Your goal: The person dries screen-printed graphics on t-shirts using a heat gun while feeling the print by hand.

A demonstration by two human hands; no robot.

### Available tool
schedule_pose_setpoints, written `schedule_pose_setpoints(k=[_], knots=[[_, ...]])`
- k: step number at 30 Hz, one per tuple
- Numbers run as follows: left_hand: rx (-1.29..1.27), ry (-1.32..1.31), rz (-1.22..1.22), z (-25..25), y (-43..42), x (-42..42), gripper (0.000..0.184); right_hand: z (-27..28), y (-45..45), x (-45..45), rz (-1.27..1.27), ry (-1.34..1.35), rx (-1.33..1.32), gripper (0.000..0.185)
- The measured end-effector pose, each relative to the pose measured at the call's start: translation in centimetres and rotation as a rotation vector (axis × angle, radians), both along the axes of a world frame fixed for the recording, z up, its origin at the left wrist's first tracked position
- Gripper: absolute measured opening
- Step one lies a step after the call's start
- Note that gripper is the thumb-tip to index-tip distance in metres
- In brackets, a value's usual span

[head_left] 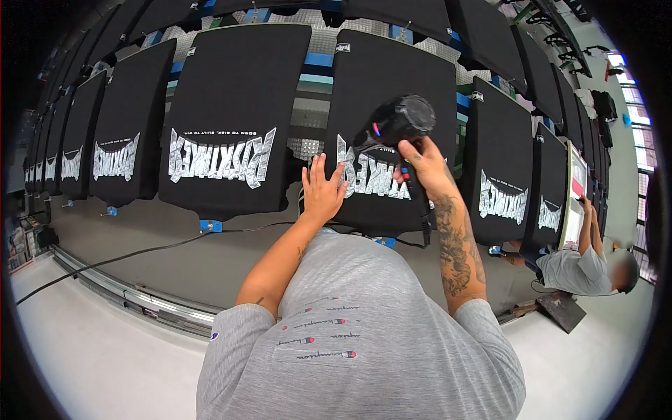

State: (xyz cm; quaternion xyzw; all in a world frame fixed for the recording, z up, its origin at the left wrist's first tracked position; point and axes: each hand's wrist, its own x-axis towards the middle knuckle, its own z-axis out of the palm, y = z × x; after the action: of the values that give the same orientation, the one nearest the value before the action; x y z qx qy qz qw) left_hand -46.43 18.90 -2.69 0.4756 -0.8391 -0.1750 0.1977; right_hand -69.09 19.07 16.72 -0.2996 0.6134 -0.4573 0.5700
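Observation:
In my right hand (423,164) is a black hair dryer (402,119), gripped by its handle and held over the black T-shirt (392,66) in front of me. Its nozzle points left and down toward the silver-white lettering (374,178), part of which the dryer and my hand cover. My left hand (323,187) has its fingers spread, at the left edge of the same shirt beside the print. The shirt is stretched flat on a board. From the dryer handle a black cord hangs down.
Rows of boards carry more black shirts, such as the printed shirt (231,105) on my left. A black cable (140,253) runs across the lower left. On the right, a co-worker (577,269) holds a white-edged frame (575,189). A metal rail (133,288) lies along the floor.

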Motion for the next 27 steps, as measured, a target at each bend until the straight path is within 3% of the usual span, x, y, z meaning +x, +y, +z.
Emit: schedule_pose_setpoints(k=[1,13,18,27], knots=[[0.001,0.0,0.003,-0.1,0.1,0.0,0.049,0.8,0.7,-0.6,-0.014,0.029,0.003,0.048],[0.004,-0.005,0.0,-0.2,0.0,-0.2,0.047,1.3,10.7,-13.7,-0.42,0.268,0.087,0.054],[0.003,-0.01,-0.01,-0.1,0.1,-0.2,0.048,1.3,11.2,-13.9,-0.447,0.311,0.073,0.054],[-0.034,0.005,-0.006,-0.1,0.1,-0.2,0.046,1.2,7.3,-5.9,-0.193,0.086,0.05,0.049]])
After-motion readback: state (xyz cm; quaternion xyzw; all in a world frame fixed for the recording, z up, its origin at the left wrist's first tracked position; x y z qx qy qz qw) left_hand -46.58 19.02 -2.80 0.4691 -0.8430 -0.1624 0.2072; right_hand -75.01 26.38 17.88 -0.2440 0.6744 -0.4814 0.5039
